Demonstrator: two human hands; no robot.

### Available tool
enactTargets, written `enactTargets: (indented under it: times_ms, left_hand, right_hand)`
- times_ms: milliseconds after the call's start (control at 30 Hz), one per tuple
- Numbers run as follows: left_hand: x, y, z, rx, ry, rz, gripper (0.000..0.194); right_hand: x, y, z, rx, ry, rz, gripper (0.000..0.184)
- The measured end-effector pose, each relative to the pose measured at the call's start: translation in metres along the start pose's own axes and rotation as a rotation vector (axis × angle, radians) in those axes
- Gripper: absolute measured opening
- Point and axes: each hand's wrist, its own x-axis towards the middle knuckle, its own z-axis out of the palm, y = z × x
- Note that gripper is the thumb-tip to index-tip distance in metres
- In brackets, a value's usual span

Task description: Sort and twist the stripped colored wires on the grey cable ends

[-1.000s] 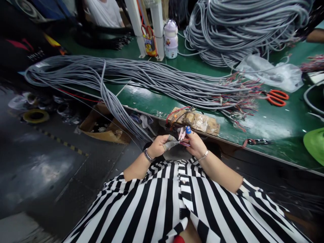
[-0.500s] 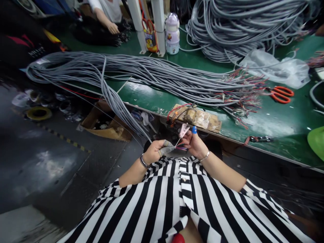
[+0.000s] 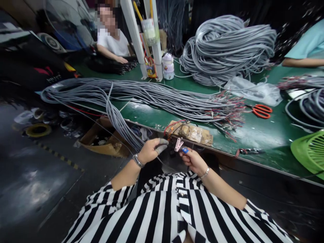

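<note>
My left hand (image 3: 149, 151), with grey covers on thumb and forefinger, is closed at the lower end of a hanging strand of grey cables (image 3: 118, 123). A thin grey cable (image 3: 165, 165) runs from its fingers down toward my lap; the exact grip is partly hidden. In my right hand (image 3: 194, 161), blue tape wraps one fingertip. Its fingers pinch a pale pink clothes peg (image 3: 178, 144), held upright just in front of the table edge. The two hands are apart.
A long cable bundle (image 3: 152, 92) with stripped wire ends lies along the green table (image 3: 255, 135). Nearby are a taped wooden block (image 3: 199, 134), orange-handled scissors (image 3: 262, 111), a green basket (image 3: 310, 152) and a large cable coil (image 3: 227, 50). Two other people sit beyond.
My hands have moved apart, the left one slightly leftward. Coloured wires that showed between them are no longer visible there. The peg stays with my right hand; the camera view has tilted up.
</note>
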Motion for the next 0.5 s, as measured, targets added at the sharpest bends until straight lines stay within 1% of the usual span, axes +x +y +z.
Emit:
enactTargets:
  times_ms: [33, 100, 167, 200, 267, 300, 333, 400, 500]
  left_hand:
    - [0.019, 0.005, -0.004, 0.02, 0.036, 0.056, 0.023]
    - [0.062, 0.01, -0.009, 0.112, 0.055, 0.139, 0.024]
    - [0.108, 0.008, -0.008, 0.278, 0.008, 0.179, 0.026]
    - [0.129, 0.005, -0.007, 0.38, -0.02, 0.181, 0.029]
    - [0.166, -0.003, -0.004, 0.585, -0.037, 0.091, 0.039]
    - [0.18, -0.007, -0.003, 0.664, -0.057, 0.039, 0.044]
    - [0.19, -0.011, -0.003, 0.728, -0.081, -0.007, 0.046]
    - [0.202, -0.017, -0.006, 0.822, -0.143, -0.061, 0.045]
    - [0.199, -0.02, -0.015, 0.9, -0.177, -0.049, 0.038]
  right_hand:
    - [-0.001, 0.003, -0.001, -0.024, -0.004, 0.025, 0.041]
    - [-0.004, 0.011, -0.002, -0.079, -0.025, 0.083, 0.041]
    - [-0.007, 0.019, -0.002, -0.146, -0.073, 0.121, 0.044]
    - [-0.009, 0.022, -0.002, -0.188, -0.104, 0.124, 0.047]
    - [-0.012, 0.025, -0.002, -0.3, -0.17, 0.099, 0.056]
    - [-0.014, 0.025, -0.002, -0.362, -0.199, 0.077, 0.06]
    - [-0.015, 0.024, -0.001, -0.417, -0.218, 0.057, 0.062]
    - [-0.019, 0.021, -0.001, -0.489, -0.237, 0.038, 0.065]
    - [-0.022, 0.016, -0.001, -0.513, -0.227, 0.044, 0.064]
